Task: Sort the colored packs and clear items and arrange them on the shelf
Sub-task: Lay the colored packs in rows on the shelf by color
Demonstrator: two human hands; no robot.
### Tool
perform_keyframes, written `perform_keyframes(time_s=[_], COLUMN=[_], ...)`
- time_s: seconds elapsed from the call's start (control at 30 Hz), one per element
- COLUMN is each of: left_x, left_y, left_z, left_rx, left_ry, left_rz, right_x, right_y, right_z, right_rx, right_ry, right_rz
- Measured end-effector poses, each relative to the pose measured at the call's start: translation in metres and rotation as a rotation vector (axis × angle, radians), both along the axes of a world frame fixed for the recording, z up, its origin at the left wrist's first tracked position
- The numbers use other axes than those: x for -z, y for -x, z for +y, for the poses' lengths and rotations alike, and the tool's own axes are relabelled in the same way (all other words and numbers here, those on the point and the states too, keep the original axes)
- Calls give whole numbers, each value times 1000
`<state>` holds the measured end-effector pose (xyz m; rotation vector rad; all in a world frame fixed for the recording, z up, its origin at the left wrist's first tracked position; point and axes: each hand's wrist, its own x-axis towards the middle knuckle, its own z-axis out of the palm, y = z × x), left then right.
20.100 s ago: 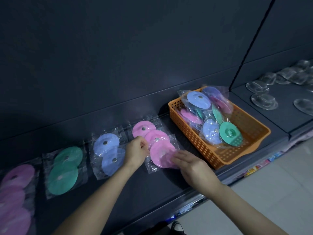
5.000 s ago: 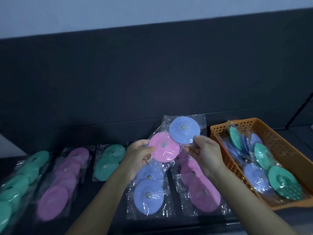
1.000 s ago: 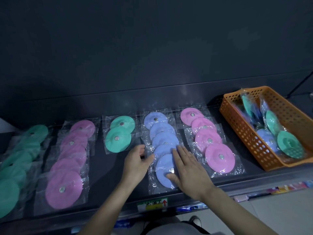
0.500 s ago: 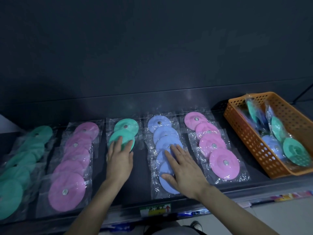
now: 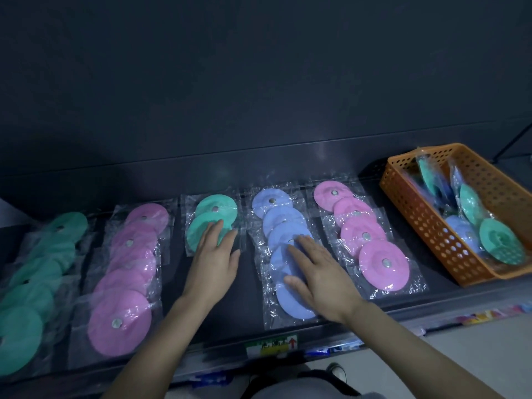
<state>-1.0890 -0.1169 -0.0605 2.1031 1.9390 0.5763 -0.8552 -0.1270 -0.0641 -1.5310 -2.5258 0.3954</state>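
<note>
- The short green row (image 5: pixel 216 210), two bagged discs, lies at centre frame; the left hand (image 5: pixel 214 259) rests flat on its nearer disc, fingers straight, gripping nothing.
- The blue row (image 5: pixel 283 221) runs just right of it; the right hand (image 5: pixel 316 269) lies open and spread across its nearer packs, pressing rather than grasping.
- A pink row (image 5: pixel 367 236) of four packs sits right of the blue one.
- A longer pink row (image 5: pixel 129 272) lies at left of centre, and a long green row (image 5: pixel 37 272) at the far left edge.
- All rows rest on the dark shelf (image 5: pixel 249 300), each running from back to front.
- An orange basket (image 5: pixel 431 228) at the right edge holds loose green and blue packs (image 5: pixel 501 240).
- A price label (image 5: pixel 272 344) sits on the shelf's front lip, lower centre.
</note>
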Motion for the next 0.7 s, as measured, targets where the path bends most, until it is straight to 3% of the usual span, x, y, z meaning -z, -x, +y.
perform_keyframes(time_s=[0.23, 0.7], left_x=[-19, -50], left_y=[-22, -161], left_z=[9, 37], left_rx=[131, 198], left_ry=[-50, -61], left_rz=[-76, -150], right_x=[-23, -57], right_y=[-29, -177], right_z=[4, 27], right_rx=[248, 353], right_ry=[-51, -187], right_rz=[200, 202])
